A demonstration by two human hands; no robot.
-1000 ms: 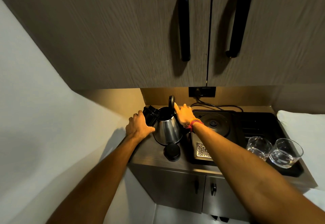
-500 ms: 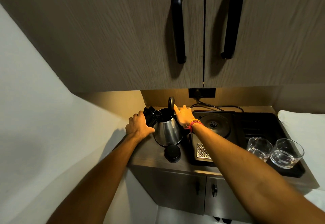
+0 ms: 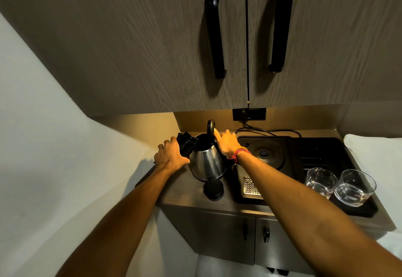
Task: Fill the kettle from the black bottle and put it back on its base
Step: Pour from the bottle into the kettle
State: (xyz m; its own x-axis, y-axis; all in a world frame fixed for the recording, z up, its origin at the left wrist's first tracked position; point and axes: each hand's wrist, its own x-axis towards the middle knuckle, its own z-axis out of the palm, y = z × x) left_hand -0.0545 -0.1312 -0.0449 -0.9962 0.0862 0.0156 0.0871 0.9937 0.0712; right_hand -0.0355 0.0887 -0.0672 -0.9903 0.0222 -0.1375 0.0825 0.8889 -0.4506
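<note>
Left hand (image 3: 171, 157) fingers clamped round tilted black bottle (image 3: 186, 145), mouth just over open rim of shiny steel kettle (image 3: 207, 163). Right hand (image 3: 227, 145) fingers spread, one fingertip touching raised black lid (image 3: 210, 127); gripping nothing. Kettle off round black base (image 3: 264, 153), right of right fingers. Likely risks: spill onto table (image 3: 185, 194) from steep tilt; lid dropping. One kettle, one bottle, one black cap (image 3: 213, 189), two clear glasses (image 3: 339, 184).
</note>
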